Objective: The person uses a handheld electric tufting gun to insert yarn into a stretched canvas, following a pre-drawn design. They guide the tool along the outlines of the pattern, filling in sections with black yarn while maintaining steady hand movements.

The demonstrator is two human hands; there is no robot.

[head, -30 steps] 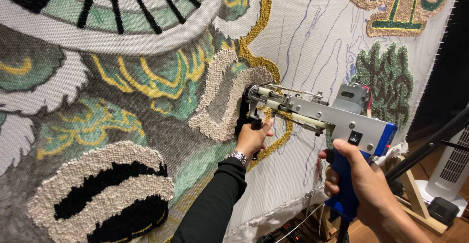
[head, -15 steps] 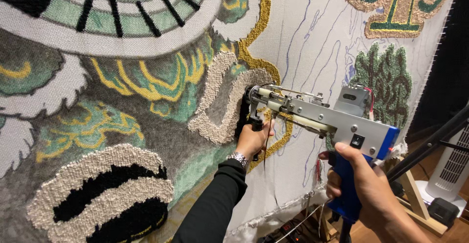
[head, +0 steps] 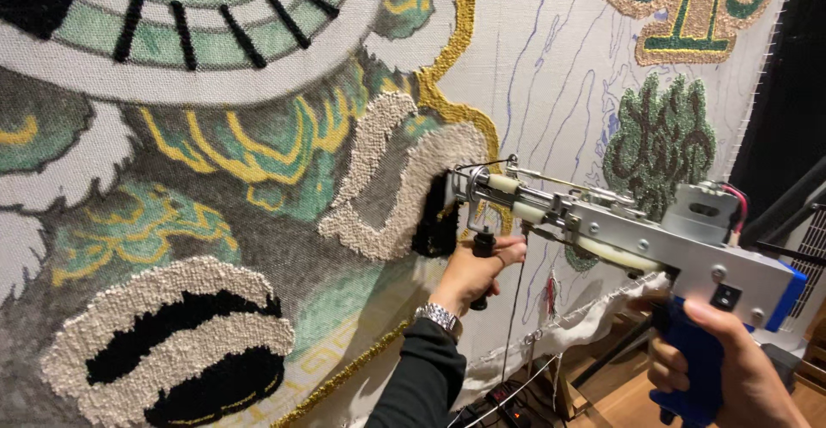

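Tufting gun (head: 637, 239), metal body with blue grip and blue rear housing, held level and nose-first against stretched backing cloth (head: 551, 75). One view only, head camera, looking down and forward.

Right hand (head: 731, 376): fingers wrapped tight around the blue pistol grip at lower right. Whether a finger rests on the trigger cannot be told.

Left hand (head: 473, 273): curled closed around the short black front handle (head: 483, 247) beneath the gun's nose, wristwatch (head: 437, 314) and dark sleeve (head: 422, 376) below it.

Needle end of the gun: touching the cloth at a small patch of black pile (head: 434, 221), just right of a cream looped ring (head: 387, 178) and below a gold outline (head: 456, 92). Strand of yarn (head: 514, 307) hangs slack from the nose toward the floor.

Cloth, left part: filled pile in green, grey, yellow, white and black. Right part: mostly bare weave with blue drawn lines, one dark green motif (head: 658, 144) near the gun body.

Handling note, as judgement: the work in hand appears to be filling the black patch. Done well, the foot stays pressed firmly and square to the cloth, the left hand steers along the patch edge without crossing into the cream loops, and the yarn feeds free of both hands.
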